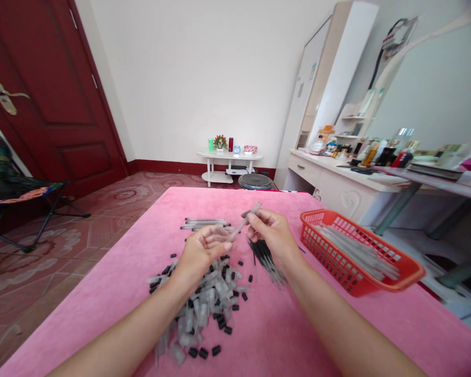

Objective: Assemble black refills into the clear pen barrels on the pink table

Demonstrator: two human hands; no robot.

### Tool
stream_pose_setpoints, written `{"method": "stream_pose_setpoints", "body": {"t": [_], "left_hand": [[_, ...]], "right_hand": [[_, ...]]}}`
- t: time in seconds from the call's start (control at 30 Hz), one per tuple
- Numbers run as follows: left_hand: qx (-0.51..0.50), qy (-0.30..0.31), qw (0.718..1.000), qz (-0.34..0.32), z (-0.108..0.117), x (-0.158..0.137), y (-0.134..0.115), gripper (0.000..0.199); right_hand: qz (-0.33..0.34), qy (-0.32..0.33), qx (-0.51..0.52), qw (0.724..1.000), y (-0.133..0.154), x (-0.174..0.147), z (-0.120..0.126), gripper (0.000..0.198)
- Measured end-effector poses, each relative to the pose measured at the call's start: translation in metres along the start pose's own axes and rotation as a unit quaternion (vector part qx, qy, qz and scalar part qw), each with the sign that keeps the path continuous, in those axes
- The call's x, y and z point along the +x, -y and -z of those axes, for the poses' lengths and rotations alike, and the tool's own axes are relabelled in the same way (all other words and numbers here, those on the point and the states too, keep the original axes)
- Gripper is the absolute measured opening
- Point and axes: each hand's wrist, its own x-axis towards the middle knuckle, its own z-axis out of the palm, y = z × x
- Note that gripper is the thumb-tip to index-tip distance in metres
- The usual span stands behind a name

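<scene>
Between my two hands a translucent pen barrel point(242, 226) is held at a slant above the pink cloth. My left hand point(206, 246) pinches its lower end with thumb and fingers. Around its upper end the fingers of my right hand point(270, 230) are closed. Beneath my left forearm spreads a heap of clear pen caps point(204, 309) mixed with small black plugs point(222, 320). Several assembled-looking pens point(204, 221) lie side by side beyond my left hand. Dark-tipped refills point(265, 259) form a bundle under my right hand, partly covered by it.
An orange-red plastic basket point(361, 287) filled with translucent barrels point(357, 251) stands at the right. The pink cloth point(275, 335) covers the table. Beyond are a white shelf stand point(230, 155), a dresser with bottles point(337, 175), a folding chair point(19, 191) and a red door point(43, 94).
</scene>
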Motion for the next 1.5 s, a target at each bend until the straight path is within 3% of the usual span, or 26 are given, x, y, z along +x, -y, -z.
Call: {"method": "stream_pose_setpoints", "body": {"t": [0.17, 0.27, 0.33, 0.43, 0.53, 0.6, 0.73, 0.87, 1.03, 1.1, 1.17, 1.23, 1.3, 1.4, 1.5], "left_hand": [[0.089, 0.035, 0.995, -0.026, -0.004, -0.003, 0.012, 0.032], [0.200, 0.081, 0.975, -0.055, -0.009, -0.011, 0.016, 0.016], [0.323, 0.121, 0.933, -0.104, -0.014, -0.019, 0.017, 0.012], [0.492, 0.165, 0.831, -0.200, -0.020, -0.031, 0.016, 0.017], [0.583, 0.194, 0.748, -0.251, -0.024, -0.038, 0.017, 0.020], [0.615, 0.200, 0.717, -0.261, -0.024, -0.039, 0.018, 0.023], [0.630, 0.201, 0.700, -0.270, -0.023, -0.039, 0.017, 0.024], [0.633, 0.189, 0.694, -0.288, -0.022, -0.038, 0.015, 0.023], [0.631, 0.164, 0.692, -0.310, -0.016, -0.032, 0.009, 0.023], [0.625, 0.137, 0.697, -0.324, -0.010, -0.026, 0.002, 0.023], [0.619, 0.098, 0.704, -0.334, -0.002, -0.019, -0.007, 0.022], [0.628, 0.048, 0.704, -0.328, 0.009, -0.010, -0.017, 0.022], [0.652, -0.003, 0.694, -0.307, 0.020, -0.002, -0.027, 0.023], [0.683, -0.061, 0.676, -0.269, 0.034, 0.006, -0.038, 0.026], [0.700, -0.093, 0.663, -0.248, 0.043, 0.010, -0.044, 0.027]], "right_hand": [[-0.003, -0.024, 0.026, 0.999, 0.005, 0.001, 0.006, 0.027], [-0.001, -0.030, 0.038, 0.999, 0.008, 0.002, 0.007, 0.026], [0.001, -0.036, 0.048, 0.998, 0.010, 0.001, 0.007, 0.025], [0.006, -0.054, 0.064, 0.996, 0.014, 0.000, 0.006, 0.027], [0.014, -0.069, 0.048, 0.996, 0.023, -0.001, 0.015, 0.034], [0.033, -0.088, 0.004, 0.996, 0.032, -0.002, 0.030, 0.041], [0.094, -0.170, -0.143, 0.970, 0.047, -0.004, 0.087, 0.050], [0.120, -0.270, -0.286, 0.911, 0.049, -0.008, 0.155, 0.042], [0.063, -0.308, -0.406, 0.858, 0.045, -0.026, 0.210, 0.025], [0.011, -0.284, -0.503, 0.817, 0.046, -0.033, 0.216, 0.019], [-0.033, -0.258, -0.593, 0.762, 0.049, -0.037, 0.212, 0.021], [-0.032, -0.240, -0.626, 0.742, 0.050, -0.035, 0.194, 0.024], [0.018, -0.194, -0.599, 0.777, 0.046, -0.030, 0.164, 0.023], [0.089, -0.047, -0.520, 0.848, 0.027, -0.020, 0.104, 0.018], [0.111, 0.058, -0.493, 0.861, -0.005, -0.010, 0.044, 0.018]]}}
